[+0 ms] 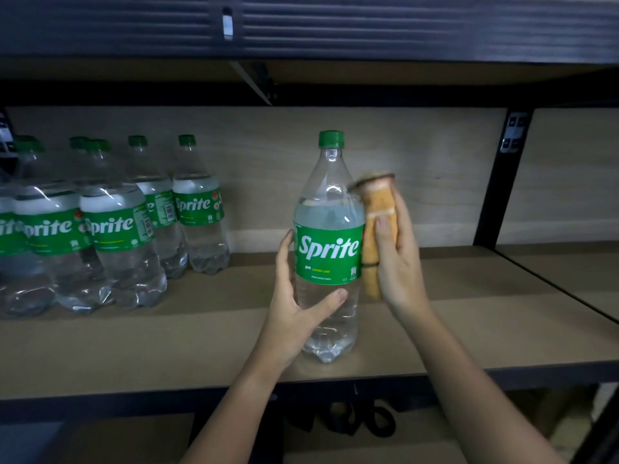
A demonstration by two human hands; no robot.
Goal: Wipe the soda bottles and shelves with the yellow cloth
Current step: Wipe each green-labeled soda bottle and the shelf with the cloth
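Yellow cloth (377, 229) is bunched in my right hand (398, 259), fingers curled round it, pressed to the right side of the Sprite bottle (330, 249) standing at the shelf (469, 316) front. My left hand (294, 313) wraps the lower body. I'd steady it low and sweep shoulder to base, turning it a little each pass.

Glossy plastic bottle (329, 249) — matt wooden shelf (167, 346)

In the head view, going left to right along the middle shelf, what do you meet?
Cluster of Sprite bottles → left hand → the single Sprite bottle it holds → yellow cloth → right hand → black upright post.
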